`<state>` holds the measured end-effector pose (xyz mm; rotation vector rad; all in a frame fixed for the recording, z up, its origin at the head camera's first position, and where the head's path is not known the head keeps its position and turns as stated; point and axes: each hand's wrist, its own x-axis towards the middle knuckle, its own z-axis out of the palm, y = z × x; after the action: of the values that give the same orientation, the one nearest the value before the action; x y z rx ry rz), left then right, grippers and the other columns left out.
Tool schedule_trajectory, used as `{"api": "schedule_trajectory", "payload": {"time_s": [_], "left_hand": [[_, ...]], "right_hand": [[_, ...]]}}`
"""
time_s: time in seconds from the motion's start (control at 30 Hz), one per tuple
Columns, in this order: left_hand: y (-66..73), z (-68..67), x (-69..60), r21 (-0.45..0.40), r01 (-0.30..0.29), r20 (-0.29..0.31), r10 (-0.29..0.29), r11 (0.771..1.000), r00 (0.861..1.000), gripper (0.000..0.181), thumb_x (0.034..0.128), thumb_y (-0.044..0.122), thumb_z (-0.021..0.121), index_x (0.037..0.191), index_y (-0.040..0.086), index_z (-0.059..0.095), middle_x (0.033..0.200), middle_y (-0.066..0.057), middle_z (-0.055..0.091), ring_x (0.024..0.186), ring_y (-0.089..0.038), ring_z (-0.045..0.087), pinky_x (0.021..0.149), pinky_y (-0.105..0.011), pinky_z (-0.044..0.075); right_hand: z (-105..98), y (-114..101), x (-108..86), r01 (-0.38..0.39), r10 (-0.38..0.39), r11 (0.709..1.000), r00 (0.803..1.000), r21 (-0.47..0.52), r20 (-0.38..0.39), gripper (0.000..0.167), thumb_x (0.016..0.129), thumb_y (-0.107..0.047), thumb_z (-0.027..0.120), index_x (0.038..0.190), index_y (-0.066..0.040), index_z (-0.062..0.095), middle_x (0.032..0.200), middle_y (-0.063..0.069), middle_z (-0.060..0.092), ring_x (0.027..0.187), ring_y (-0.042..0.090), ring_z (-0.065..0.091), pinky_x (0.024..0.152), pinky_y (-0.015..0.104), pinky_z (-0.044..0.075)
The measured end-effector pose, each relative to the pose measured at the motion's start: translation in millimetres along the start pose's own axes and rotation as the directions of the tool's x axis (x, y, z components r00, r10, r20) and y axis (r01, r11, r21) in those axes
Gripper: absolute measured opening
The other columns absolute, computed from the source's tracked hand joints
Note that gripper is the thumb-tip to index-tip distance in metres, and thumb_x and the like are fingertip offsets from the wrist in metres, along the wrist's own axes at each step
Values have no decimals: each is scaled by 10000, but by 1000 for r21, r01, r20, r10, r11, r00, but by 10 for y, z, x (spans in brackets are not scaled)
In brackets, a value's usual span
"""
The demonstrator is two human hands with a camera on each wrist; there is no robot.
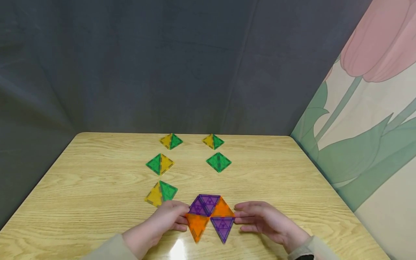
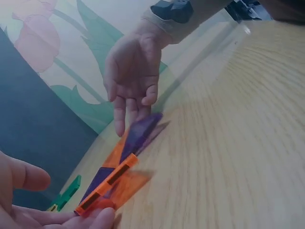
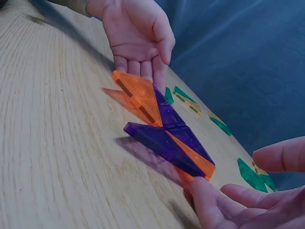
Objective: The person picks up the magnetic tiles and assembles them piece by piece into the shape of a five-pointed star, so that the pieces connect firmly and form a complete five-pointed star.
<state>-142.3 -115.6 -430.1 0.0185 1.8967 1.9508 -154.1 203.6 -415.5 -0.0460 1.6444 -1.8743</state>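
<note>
Head view: both hands [image 1: 170, 218] [image 1: 264, 220], fingers loose and unclenched, touch translucent triangular tiles [image 1: 209, 206] (orange and purple).

Lt-wood tbl [image 1: 276, 173], dk cloth [image 1: 182, 72] bhd

In the head view, the left hand [image 1: 167, 216] hides the six-o'clock tip of the nearest yellow-and-green rhombus [image 1: 154, 195], the top edge cuts off the pink tulip [image 1: 373, 43] at two o'clock, and the left wrist view crops that hand at eight o'clock.
</note>
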Motion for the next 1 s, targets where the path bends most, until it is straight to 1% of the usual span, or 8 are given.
{"api": "schedule_trajectory", "payload": {"time_s": [0.1,0.23,0.4,0.53,0.67,0.8,0.9,1.0], "left_hand": [[-21,8,15,26,-8,-10,8,1000,1000,397,942,71,521,1215,-216,521,903,-155,647,718,-183,628,655,-318,598],[-56,14,31,27,-11,-6,11,1000,1000,353,943,-1,501,1226,-207,543,887,-138,657,685,-166,634,614,-294,595],[-75,8,49,35,-22,12,22,999,1000,334,945,-23,526,1228,-200,554,874,-124,678,659,-169,662,565,-275,583],[-84,3,53,30,-19,19,18,999,1000,323,925,-18,570,1208,-175,582,789,-142,684,592,-148,657,483,-242,547],[-109,-2,73,34,-6,16,6,999,1000,308,912,-12,597,1188,-149,604,733,-163,686,540,-156,657,446,-255,539],[-119,6,101,30,21,-1,-21,999,1000,285,913,-15,604,1169,-141,606,805,-163,687,561,-184,678,474,-281,564],[-111,25,120,21,43,-16,-43,999,999,246,919,-13,608,1137,-127,619,838,-163,680,568,-187,682,479,-277,565],[-106,47,129,10,49,-26,-49,999,998,215,919,-18,605,1109,-117,629,816,-174,683,564,-181,680,477,-275,564]], "right_hand": [[28,9,35,-2,2,999,1000,-49,-17,463,1011,-157,529,1366,133,462,1135,173,675,995,262,667,851,353,562],[88,20,38,12,-12,994,1000,-110,3,492,986,-136,567,1405,93,447,1011,144,704,866,201,681,736,280,569],[145,42,53,22,-26,982,1000,-190,-15,497,980,-109,565,1436,43,436,838,117,694,714,162,655,595,233,531],[161,74,76,28,-41,972,998,-232,-50,505,975,-67,552,1451,28,417,836,115,671,651,149,609,527,212,472],[172,116,91,35,-47,979,997,-203,-53,529,964,-37,554,1457,48,381,860,152,668,645,160,631,527,238,527],[191,146,107,36,-46,986,997,-163,-63,539,954,-32,566,1439,87,362,863,172,665,654,184,663,579,309,590],[205,154,127,45,-60,985,995,-168,-85,498,951,-30,561,1390,130,388,855,174,672,645,189,665,593,330,599],[216,153,143,52,-72,981,992,-185,-104,415,950,-30,556,1302,162,448,847,160,679,635,188,661,582,322,596]]}}
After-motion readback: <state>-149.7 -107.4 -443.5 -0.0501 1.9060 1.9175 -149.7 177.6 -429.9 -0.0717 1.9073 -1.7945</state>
